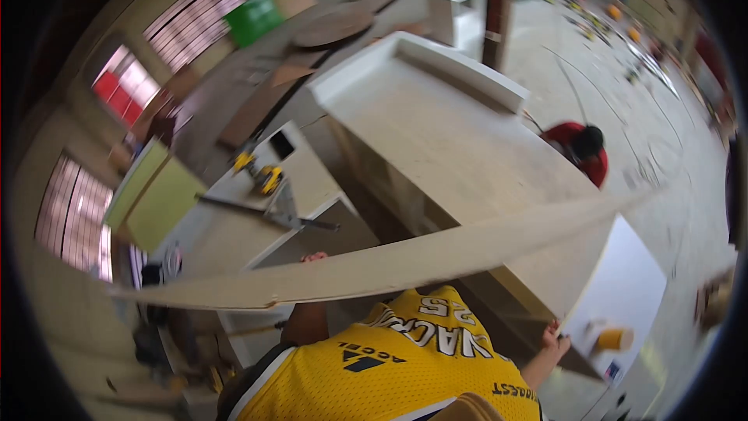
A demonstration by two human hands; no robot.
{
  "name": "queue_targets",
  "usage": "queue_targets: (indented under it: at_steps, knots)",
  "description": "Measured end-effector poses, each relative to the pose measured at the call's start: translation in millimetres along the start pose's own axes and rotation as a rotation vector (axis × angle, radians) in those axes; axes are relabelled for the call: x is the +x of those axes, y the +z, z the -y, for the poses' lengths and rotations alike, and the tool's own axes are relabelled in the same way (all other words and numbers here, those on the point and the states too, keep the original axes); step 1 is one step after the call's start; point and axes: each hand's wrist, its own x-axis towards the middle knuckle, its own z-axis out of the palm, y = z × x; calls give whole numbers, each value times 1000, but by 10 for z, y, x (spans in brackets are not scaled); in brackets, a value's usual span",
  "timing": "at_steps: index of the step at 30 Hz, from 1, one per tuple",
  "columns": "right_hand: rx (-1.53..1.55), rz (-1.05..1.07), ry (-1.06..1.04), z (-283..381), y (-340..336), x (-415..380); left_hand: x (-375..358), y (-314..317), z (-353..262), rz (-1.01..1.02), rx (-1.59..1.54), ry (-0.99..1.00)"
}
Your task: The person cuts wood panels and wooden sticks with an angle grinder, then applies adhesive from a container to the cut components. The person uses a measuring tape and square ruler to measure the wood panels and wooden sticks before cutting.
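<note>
A long pale board (pixel 374 261) spans the view in front of my yellow jersey. My left hand (pixel 315 256) is closed over its upper edge, with only the fingers showing; the palm is hidden behind the board. At the lower right my right hand (pixel 554 340) has its fingers closed beside the left edge of a white panel (pixel 623 288); what they hold is too small to tell. A yellow cup-like object (pixel 615 339) rests on that panel. Beyond the long board lies a large wooden worktop (pixel 452 140).
Yellow power tools (pixel 269 179) and a metal square (pixel 284 206) lie on a bench (pixel 226 222) at the left. A person in red (pixel 594 160) is low beside the worktop's right side. A dark post (pixel 497 23) rises behind. Cables cross the floor at the right.
</note>
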Motion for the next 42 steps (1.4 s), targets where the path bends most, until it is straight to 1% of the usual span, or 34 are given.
queue_targets:
  at_steps: [1, 2, 3, 4, 5, 6, 8, 10, 11, 12, 14, 15, 16, 17, 18, 20, 21, 23, 24, 26, 27, 29, 30, 31, 32, 33, 34, 35, 36, 38, 39, 40, 42]
  knots:
    - [-132, 47, -198, 49, 279, -230, -116, -44, -27, 21, 160, 85]
    - [-223, 112, -364, 106, 624, -635, -185, -76, -49, 97, 452, 205]
    - [-286, 195, -493, 182, 994, -1003, -238, -93, -85, 143, 897, 390]
    - [-328, 297, -587, 260, 1349, -1391, -258, -129, -93, 156, 1222, 561]
    - [-363, 438, -659, 369, 1616, -1467, -265, -168, -107, 166, 1375, 663]
    - [-390, 580, -729, 402, 1914, -1490, -279, -153, -132, 180, 1454, 716]
    - [-418, 738, -816, 349, 2430, -1662, -231, -190, -108, 218, 1539, 791]
    - [-430, 853, -735, 275, 2885, -1780, -231, -165, -90, 308, 1614, 844]
    - [-464, 932, -714, 228, 3069, -1686, -225, -133, -67, 370, 1635, 854]
    - [-495, 1007, -695, 198, 3242, -1554, -230, -77, -72, 449, 1646, 839]
    - [-632, 1038, -618, 140, 3539, -1308, -298, 180, -175, 649, 1634, 690]
    - [-777, 1155, -704, -32, 3490, -1677, -101, 60, 38, 685, 1700, 969]
    - [-723, 1406, -623, -56, 3639, -1475, 114, -148, 297, 584, 1746, 1414]
    - [-764, 1355, -668, -178, 3611, -1656, 290, -347, 556, 399, 1730, 1735]
    - [-773, 1270, -685, -335, 3571, -1873, 443, -538, 796, 288, 1716, 1910]
    - [-773, 1186, -694, -592, 3453, -2196, 579, -775, 1145, 141, 1709, 2083]
    - [-767, 1168, -692, -715, 3398, -2296, 490, -753, 1231, 164, 1699, 2097]
    - [-762, 1143, -687, -878, 3334, -2405, 311, -729, 1405, 156, 1720, 2050]
    - [-752, 1132, -690, -928, 3315, -2475, 242, -717, 1475, 158, 1718, 2060]
    - [-748, 1121, -661, -1138, 3233, -2538, 64, -736, 1656, 105, 1859, 2067]
    - [-734, 1115, -650, -1197, 3222, -2551, -20, -754, 1741, 96, 1862, 2079]
    - [-704, 1104, -618, -1345, 3195, -2572, -205, -654, 1802, 167, 1934, 2087]
    - [-689, 1100, -589, -1380, 3204, -2515, -289, -636, 1834, 159, 1912, 2159]
    - [-667, 1075, -581, -1418, 3137, -2518, -398, -588, 1849, 109, 1909, 2213]
    - [-645, 1037, -570, -1446, 3019, -2526, -613, -424, 1844, 80, 2060, 2152]
    - [-627, 995, -558, -1470, 2884, -2546, -481, -618, 1991, 12, 2117, 2125]
    - [-585, 957, -554, -1428, 2713, -2601, -398, -720, 2102, -18, 2078, 2072]
    - [-547, 967, -472, -1446, 2615, -2498, -662, -523, 2094, -2, 2192, 1923]
    - [-509, 973, -391, -1456, 2515, -2384, -490, -682, 2178, 1, 2170, 2004]
    - [-529, 968, -340, -1432, 2365, -2621, -506, -627, 2213, -52, 2103, 2138]
    - [-530, 983, -361, -1415, 2297, -2661, -434, -635, 2205, -99, 2127, 2094]
    - [-536, 1005, -374, -1423, 2239, -2674, -387, -648, 2223, -104, 2164, 2072]
    - [-532, 974, -413, -1397, 2073, -2620, -329, -660, 2277, -118, 2204, 2041]
